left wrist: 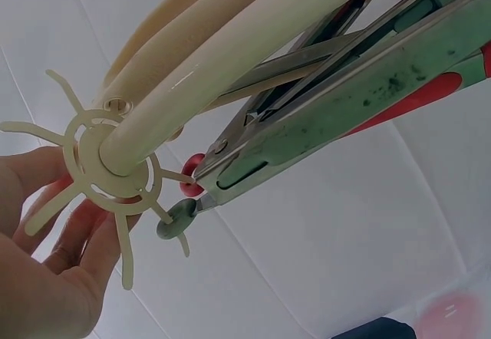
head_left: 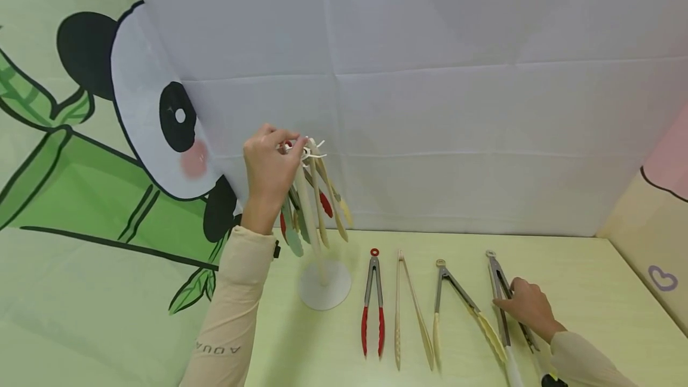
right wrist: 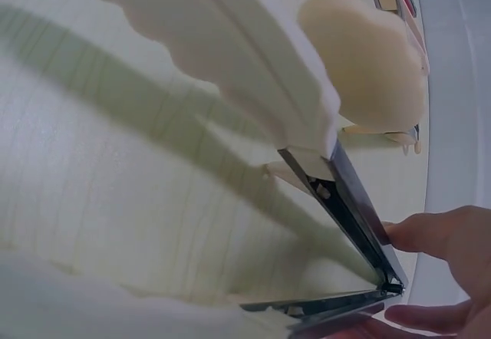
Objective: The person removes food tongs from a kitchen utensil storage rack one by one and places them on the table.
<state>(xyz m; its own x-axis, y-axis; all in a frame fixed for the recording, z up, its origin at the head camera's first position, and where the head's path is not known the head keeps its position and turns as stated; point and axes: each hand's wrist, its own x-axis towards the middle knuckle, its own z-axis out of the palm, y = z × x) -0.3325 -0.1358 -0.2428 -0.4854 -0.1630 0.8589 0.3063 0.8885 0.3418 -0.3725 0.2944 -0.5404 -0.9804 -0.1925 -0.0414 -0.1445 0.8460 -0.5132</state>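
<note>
My left hand (head_left: 271, 163) holds the top of a cream utensil stand with a round white base (head_left: 325, 291). In the left wrist view its fingers lie around the hook wheel (left wrist: 84, 189), whose arms spread outward. Green-tipped tongs (left wrist: 330, 124) hang from one hook by a green ring, beside a red ring (left wrist: 192, 174); other tongs hang around the pole. Over the table's right side, my right hand (head_left: 529, 306) grips a pair of metal tongs with white tips (right wrist: 268, 63). Its thumb is on one arm, its fingers at the other, near the hinge; the arms are spread.
On the pale wood table, red-tipped tongs (head_left: 364, 327), slim beige tongs (head_left: 398, 315) and yellow-tipped tongs (head_left: 489, 333) lie in a row between the stand and my right hand. A white cloth wall (head_left: 430, 136) stands behind, with a panda print (head_left: 150, 106) at the left.
</note>
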